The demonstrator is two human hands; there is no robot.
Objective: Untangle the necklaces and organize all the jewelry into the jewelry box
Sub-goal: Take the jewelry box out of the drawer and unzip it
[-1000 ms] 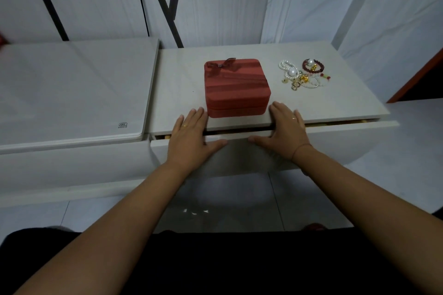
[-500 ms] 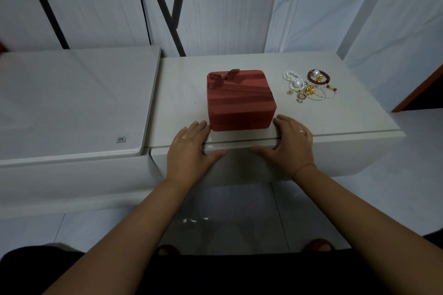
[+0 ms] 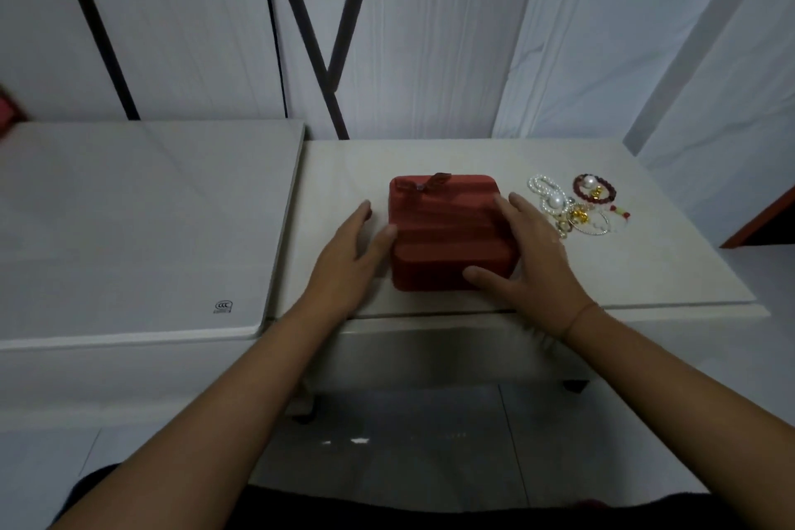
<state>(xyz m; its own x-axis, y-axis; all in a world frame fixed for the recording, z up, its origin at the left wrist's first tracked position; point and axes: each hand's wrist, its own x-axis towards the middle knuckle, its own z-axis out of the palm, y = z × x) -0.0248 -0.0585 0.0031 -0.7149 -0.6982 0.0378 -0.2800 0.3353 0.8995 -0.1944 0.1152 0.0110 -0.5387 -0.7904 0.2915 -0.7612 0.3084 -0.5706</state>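
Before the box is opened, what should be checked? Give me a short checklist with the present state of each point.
1. Box stands flat on the table: ok.
2. Lid closed, bow at the far edge: ok.
3. Right hand on the box, thumb at its front, fingers on the right side: ok.
4. Left hand gripping the box: not ok, only the thumb is at its left side.
5. Jewelry clear of the box: ok, it lies apart to the right, partly behind the right hand.
6. Necklaces untangled: not ok, they lie in one pile.
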